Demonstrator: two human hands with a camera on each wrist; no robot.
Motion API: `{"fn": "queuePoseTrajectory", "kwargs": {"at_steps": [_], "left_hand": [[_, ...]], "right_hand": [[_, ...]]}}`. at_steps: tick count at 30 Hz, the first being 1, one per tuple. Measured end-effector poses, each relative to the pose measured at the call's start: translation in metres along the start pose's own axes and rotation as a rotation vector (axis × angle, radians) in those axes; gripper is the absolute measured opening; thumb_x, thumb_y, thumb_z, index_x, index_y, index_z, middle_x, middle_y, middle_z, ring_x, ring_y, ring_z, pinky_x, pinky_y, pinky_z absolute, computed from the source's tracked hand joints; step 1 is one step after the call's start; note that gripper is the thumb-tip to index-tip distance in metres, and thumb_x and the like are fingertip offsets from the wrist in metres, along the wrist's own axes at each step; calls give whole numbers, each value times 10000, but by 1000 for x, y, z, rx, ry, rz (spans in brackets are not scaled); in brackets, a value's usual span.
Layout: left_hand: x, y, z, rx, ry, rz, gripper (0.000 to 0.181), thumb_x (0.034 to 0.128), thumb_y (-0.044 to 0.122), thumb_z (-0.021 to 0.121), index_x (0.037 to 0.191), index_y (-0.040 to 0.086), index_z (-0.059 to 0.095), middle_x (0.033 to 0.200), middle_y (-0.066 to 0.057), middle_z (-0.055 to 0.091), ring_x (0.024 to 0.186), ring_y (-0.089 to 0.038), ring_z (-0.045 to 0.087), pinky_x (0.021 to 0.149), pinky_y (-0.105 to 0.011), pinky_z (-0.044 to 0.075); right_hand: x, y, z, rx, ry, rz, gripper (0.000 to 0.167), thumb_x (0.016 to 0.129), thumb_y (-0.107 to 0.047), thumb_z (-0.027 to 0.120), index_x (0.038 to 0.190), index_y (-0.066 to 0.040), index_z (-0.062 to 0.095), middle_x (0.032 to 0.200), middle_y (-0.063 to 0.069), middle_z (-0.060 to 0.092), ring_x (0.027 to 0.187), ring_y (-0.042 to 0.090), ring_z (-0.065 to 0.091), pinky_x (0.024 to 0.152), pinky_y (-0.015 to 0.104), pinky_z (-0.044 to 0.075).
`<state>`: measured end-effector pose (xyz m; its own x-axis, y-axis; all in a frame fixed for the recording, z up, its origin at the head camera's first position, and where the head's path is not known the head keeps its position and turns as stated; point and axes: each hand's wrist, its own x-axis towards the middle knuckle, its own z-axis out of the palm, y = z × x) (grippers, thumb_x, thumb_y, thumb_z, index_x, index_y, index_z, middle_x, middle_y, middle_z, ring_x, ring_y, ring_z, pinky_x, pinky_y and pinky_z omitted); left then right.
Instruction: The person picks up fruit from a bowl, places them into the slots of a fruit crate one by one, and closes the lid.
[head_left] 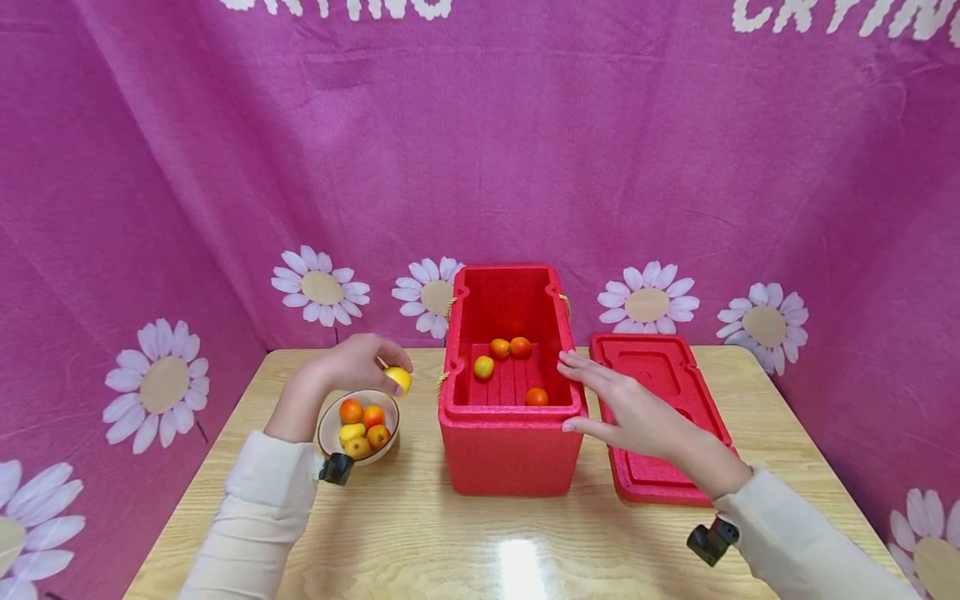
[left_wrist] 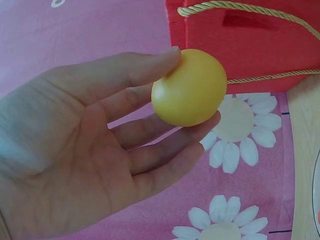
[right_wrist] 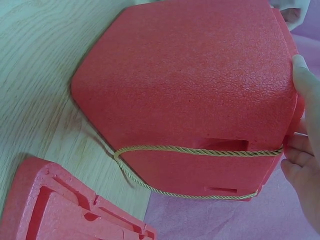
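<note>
My left hand point(head_left: 365, 363) pinches a smooth round yellow fruit point(left_wrist: 190, 87) between thumb and fingertips, above the right rim of a bowl point(head_left: 324, 427). Several red, orange and yellow fruits point(head_left: 378, 436) lie in that bowl. To its right stands a red foam box point(head_left: 510, 454), lidless, with one yellowish fruit point(head_left: 483, 367) and several orange-red ones point(head_left: 536, 397) on its floor. My right hand point(head_left: 626, 404) rests on the box's right rim near the front corner, its fingers nearly straight. The thumb touches the rim in the right wrist view.
The red lid point(head_left: 656, 479) lies on the wooden table point(head_left: 420, 533), right of the box. Gold rope handles point(right_wrist: 200, 151) hang on the box's sides. A purple cloth point(head_left: 480, 150) with white flowers stands behind the table and along both sides.
</note>
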<state>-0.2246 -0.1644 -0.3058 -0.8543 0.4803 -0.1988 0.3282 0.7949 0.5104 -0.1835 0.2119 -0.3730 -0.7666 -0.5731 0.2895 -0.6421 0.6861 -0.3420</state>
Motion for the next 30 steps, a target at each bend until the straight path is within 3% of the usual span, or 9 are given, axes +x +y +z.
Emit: {"fn": "queuePoseTrajectory", "kwargs": {"at_steps": [4,13,22,30], "left_hand": [[1,3,-1,-28,26,26,280,804,82,709,1080,37,690,1020,-103,722,880,-186,620,861,-360,521],[7,15,-11,-62,27,26,289,826,125,713,1108,69,684,1054,-78,718,954,-209,620,903,-393,520],[26,37,-21,-52,13,143,278,805,107,714,1079,68,691,1033,-79,714,1010,-243,628,901,-383,514],[50,65,-20,-9,-52,135,280,810,104,703,1089,89,695,1091,-65,692,1084,-240,589,928,-378,514]], "right_hand": [[0,1,0,-4,-2,-5,795,795,-455,737,1430,-78,443,1517,100,417,1401,308,400,1036,460,459],[0,1,1,-2,0,-8,795,794,-455,738,1434,-88,441,1515,105,418,1400,304,401,1022,451,474],[2,0,-1,-11,0,-8,794,789,-436,748,1432,-85,441,1511,107,424,1398,305,404,1045,473,452],[1,-1,-3,-9,-22,11,806,796,-481,725,1449,-117,423,1524,98,405,1410,306,387,1022,462,473]]}}
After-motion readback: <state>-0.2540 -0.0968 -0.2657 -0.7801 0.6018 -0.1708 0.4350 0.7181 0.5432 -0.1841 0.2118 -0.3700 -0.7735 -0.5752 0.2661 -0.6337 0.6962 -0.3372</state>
